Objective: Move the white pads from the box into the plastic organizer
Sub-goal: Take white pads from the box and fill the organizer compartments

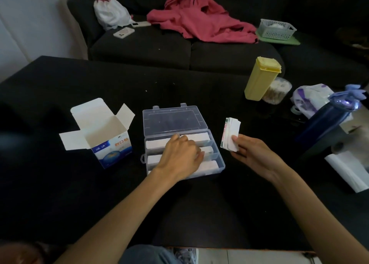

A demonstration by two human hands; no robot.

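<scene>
A clear plastic organizer (219,164) lies open on the black table, its lid (172,120) folded back. White pads (199,137) fill its three long compartments. My left hand (180,154) rests palm down over the middle of the organizer, fingers curled onto the pads; whether it pinches one is hidden. My right hand (251,153) holds a fanned stack of white pads (230,134) upright to the right of the organizer. The white and blue box (111,144) stands open to the left, flaps spread.
A yellow container (260,78) and a tub of cotton swabs (276,91) stand at the back right. A dark blue bottle (327,124), plastic bags (308,100) and white paper (347,170) crowd the right edge. Behind the table is a dark sofa (179,50).
</scene>
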